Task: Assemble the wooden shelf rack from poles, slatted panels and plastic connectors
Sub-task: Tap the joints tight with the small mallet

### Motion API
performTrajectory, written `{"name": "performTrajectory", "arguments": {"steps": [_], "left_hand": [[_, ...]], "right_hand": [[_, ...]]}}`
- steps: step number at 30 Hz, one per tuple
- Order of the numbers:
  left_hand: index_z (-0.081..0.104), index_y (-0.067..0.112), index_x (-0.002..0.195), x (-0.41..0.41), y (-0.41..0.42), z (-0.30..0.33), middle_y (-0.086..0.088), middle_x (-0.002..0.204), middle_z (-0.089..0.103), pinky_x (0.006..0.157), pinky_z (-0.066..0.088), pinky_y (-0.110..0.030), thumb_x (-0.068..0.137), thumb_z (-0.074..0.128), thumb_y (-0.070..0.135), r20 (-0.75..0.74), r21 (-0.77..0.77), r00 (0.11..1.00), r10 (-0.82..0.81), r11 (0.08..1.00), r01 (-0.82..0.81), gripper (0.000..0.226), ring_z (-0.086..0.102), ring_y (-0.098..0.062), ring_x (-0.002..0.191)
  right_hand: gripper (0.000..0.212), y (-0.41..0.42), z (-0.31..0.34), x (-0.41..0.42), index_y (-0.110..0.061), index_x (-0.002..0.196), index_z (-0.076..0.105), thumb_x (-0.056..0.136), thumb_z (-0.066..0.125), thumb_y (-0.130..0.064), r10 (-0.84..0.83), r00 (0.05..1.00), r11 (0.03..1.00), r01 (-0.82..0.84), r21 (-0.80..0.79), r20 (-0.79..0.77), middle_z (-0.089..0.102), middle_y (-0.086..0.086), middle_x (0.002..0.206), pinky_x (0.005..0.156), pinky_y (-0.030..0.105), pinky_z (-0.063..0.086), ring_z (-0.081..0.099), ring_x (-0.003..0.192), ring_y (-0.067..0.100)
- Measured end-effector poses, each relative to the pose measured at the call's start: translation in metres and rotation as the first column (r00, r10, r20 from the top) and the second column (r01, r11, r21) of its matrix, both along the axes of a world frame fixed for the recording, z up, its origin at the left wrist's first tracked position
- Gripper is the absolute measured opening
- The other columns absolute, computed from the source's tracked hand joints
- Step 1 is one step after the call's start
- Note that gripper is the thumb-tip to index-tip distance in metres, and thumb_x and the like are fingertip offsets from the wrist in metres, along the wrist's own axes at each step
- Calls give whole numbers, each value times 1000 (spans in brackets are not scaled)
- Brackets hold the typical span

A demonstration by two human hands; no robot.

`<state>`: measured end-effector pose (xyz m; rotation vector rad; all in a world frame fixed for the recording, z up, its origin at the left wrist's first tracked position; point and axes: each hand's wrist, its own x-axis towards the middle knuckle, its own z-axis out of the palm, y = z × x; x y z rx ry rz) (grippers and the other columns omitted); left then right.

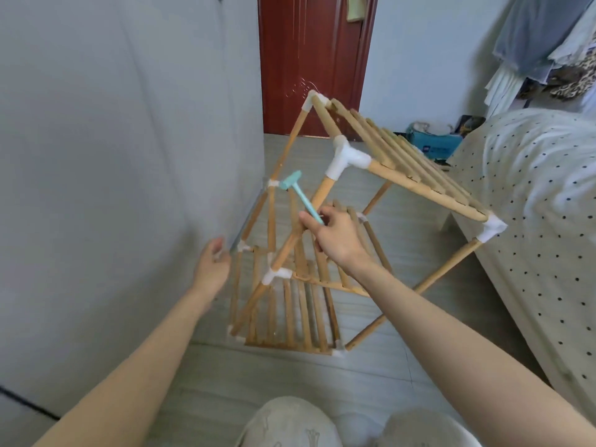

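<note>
One hammer (301, 197) — perhaps pinched — right hand (335, 240)

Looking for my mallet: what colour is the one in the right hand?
Light teal, head and handle alike: the mallet in the right hand, head view.

Wooden shelf rack (322, 227): assembled frame of light-brown round poles joined by white plastic connectors, standing on the grey plank floor (403, 221) beside the wall, near the bed's edge. Three tiers of slatted panels: top slatted panel (409, 162), middle tier partly hidden, bottom slatted panel (290, 317) at floor level. White three-way connector (346, 158) at the near top corner; corner connector (491, 229) at the right.
</note>
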<state>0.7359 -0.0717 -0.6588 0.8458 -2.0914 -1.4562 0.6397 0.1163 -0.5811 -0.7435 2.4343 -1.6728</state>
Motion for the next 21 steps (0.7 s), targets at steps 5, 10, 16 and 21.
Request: {"name": "performTrajectory", "arguments": {"steps": [5,10,16,21], "left_hand": [[52,7,128,22,-26,68,-11,133,51,100,37,-30,97,48,11,-261,141,953,152,983,-118,31,46,-9,108],[53,12,129,59,-27,75,-6,133,54,109,35,-37,98,46,18,-181,48,982,45,998,-37,32,48,-15,121],[48,12,135,65,-8,62,0,137,50,95,30,-11,98,46,21,-149,-104,983,-106,990,91,38,45,-8,123],[48,19,135,45,3,67,6,141,44,101,24,-12,99,42,24,-220,-189,954,-205,968,165,36,36,-3,130]], "right_hand": [[13,-44,-12,18,-15,82,58,89,58,-26,214,968,937,-166,307,-131,63,6,76,65,35,50,60,71,22],[20,-65,-39,42,-12,92,63,88,56,-31,367,922,768,-228,599,-119,67,7,86,70,36,52,63,81,24],[22,-56,-36,42,-19,92,66,90,56,-39,327,939,753,-189,630,-109,54,-9,64,47,18,35,51,58,3],[35,5,-11,43,-24,61,63,88,58,-46,368,925,783,-257,567,-89,52,-6,49,47,22,37,43,42,5]]}}
